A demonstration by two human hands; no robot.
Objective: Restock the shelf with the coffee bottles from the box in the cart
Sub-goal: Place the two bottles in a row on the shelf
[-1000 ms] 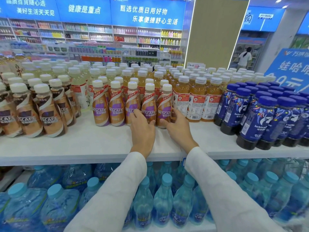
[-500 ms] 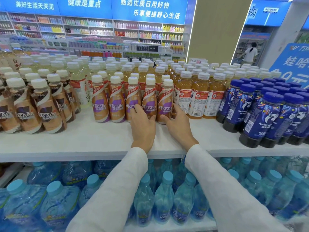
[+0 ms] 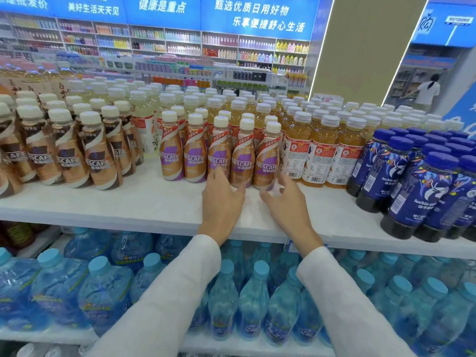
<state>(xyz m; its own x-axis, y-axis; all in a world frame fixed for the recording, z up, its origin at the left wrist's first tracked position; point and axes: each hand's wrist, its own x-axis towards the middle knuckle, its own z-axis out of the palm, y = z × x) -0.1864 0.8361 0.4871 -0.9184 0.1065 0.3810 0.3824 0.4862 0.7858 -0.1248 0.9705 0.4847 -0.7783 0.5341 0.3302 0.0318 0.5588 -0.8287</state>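
A front row of purple-labelled Nescafe coffee bottles stands upright on the white shelf, with more of them behind. My left hand lies flat on the shelf, its fingertips at the base of the middle bottles. My right hand hovers just in front of the rightmost coffee bottle, fingers spread and slightly blurred, holding nothing. The box and the cart are out of view.
Brown-labelled Nescafe bottles stand to the left, amber tea bottles and dark blue bottles to the right. Blue-capped water bottles fill the shelf below. A person stands far back right.
Both hands have drawn back a little from the coffee bottles towards the shelf's front edge. The right hand has let go of the rightmost bottle's base and opened.
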